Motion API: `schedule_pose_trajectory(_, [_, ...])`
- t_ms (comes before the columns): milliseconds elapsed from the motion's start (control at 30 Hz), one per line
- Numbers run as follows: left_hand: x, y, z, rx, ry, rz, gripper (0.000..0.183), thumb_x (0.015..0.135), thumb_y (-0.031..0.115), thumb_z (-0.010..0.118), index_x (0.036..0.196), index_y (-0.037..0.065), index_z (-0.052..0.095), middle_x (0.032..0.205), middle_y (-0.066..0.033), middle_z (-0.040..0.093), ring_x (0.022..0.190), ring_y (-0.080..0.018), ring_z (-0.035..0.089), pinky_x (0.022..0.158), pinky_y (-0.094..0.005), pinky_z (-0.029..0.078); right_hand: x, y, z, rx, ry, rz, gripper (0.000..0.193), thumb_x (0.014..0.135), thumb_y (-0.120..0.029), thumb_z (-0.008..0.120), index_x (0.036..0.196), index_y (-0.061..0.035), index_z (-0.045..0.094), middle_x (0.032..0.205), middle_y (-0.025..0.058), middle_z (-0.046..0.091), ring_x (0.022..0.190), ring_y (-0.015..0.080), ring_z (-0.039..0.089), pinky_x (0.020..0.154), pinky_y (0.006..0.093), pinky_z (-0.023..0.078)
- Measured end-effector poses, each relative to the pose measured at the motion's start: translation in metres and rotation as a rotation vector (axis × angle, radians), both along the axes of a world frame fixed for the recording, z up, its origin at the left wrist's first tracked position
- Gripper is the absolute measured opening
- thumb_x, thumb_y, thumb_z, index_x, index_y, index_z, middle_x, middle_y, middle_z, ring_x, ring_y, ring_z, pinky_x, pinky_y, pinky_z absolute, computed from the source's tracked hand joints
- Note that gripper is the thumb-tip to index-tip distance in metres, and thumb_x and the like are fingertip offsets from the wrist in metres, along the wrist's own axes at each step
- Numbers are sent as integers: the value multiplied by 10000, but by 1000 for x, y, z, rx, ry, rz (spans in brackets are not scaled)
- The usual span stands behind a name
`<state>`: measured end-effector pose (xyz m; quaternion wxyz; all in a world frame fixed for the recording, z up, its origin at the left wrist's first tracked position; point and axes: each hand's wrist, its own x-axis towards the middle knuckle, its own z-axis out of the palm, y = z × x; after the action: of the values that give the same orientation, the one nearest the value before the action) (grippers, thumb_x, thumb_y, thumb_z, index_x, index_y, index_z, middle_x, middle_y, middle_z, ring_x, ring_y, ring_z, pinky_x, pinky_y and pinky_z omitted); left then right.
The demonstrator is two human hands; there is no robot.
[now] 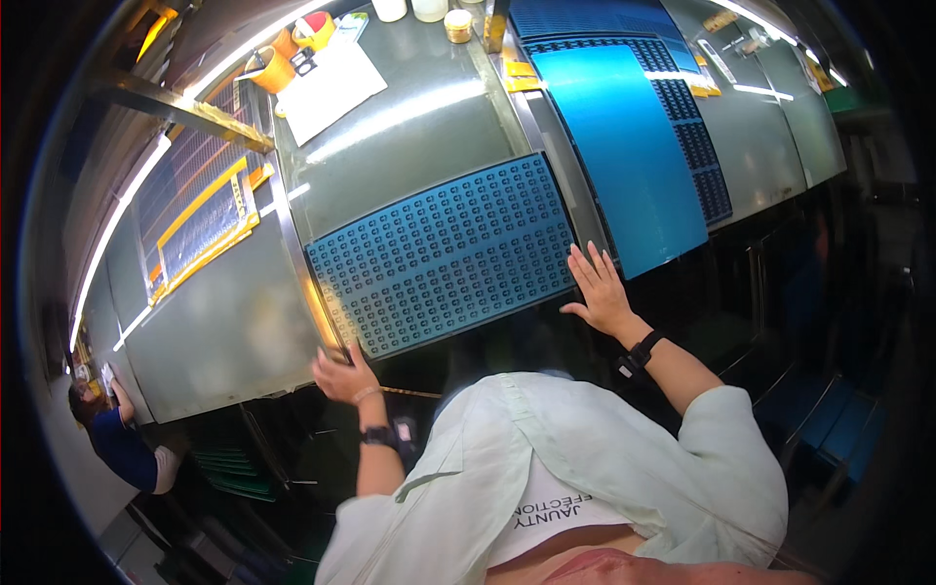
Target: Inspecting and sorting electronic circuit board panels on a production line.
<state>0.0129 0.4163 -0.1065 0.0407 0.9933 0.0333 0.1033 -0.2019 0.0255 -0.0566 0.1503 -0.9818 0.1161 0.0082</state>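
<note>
A blue sheet (444, 255) printed with rows of small dark marks lies flat on the grey-green table top in front of me. My right hand (603, 294) is at its near right corner, fingers stretched out, the fingertips at the sheet's right edge. At the near left corner is my left hand (343, 378), its fingers apart and next to the corner; whether they touch the sheet I cannot tell. Neither hand grips anything that I can see. Right of the sheet, a plain bright blue panel (624, 156) partly covers a dark patterned sheet (697, 146).
White paper (331, 95), orange tape rolls (271, 70) and a small jar (458, 26) stand at the back. Yellow-edged sheets (207, 226) lie to the left. A metal frame bar (195, 112) crosses there. A person (122, 439) works at the far left.
</note>
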Motion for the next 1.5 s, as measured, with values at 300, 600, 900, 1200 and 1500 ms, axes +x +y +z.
schedule_pose_trajectory(300, [-19,32,-58,-1618,598,520,279,863,391,529,902,115,519,698,-5,509,613,-136,489,545,-269,400,-19,-25,-30,-78,-309,88,486,616,-160,673,1085,-143,546,1231,58,464,1178,279,401,966,433,318])
schedule_pose_trajectory(600, [35,15,-5,-1347,456,223,472,797,396,592,1128,72,502,1035,-81,552,896,-211,512,735,-327,447,-2,-41,64,-42,-688,341,244,732,-168,625,963,-91,609,1011,59,622,1043,248,537,975,449,351])
schedule_pose_trajectory(900, [68,-96,103,-36,-396,-718,667,777,494,581,1254,56,420,1254,-135,443,1137,-291,416,883,-415,401,119,-109,73,971,-436,-213,315,740,-345,677,820,-43,636,655,123,605,581,226,569,553,330,427])
schedule_pose_trajectory(1200, [-2,-144,16,168,481,-381,909,691,608,596,1403,285,133,1471,-92,60,1335,-355,89,964,-624,231,-16,-148,-42,-305,-273,-657,534,804,-408,537,1250,-129,447,1350,147,339,1253,356,287,1008,543,211])
schedule_pose_trajectory(1500, [0,-150,30,202,526,-381,907,683,615,601,1398,258,172,1463,-109,92,1333,-356,92,983,-594,230,-180,-125,-30,-450,-523,-1287,720,607,-333,744,1180,-19,442,1230,184,436,1124,335,414,916,482,315])
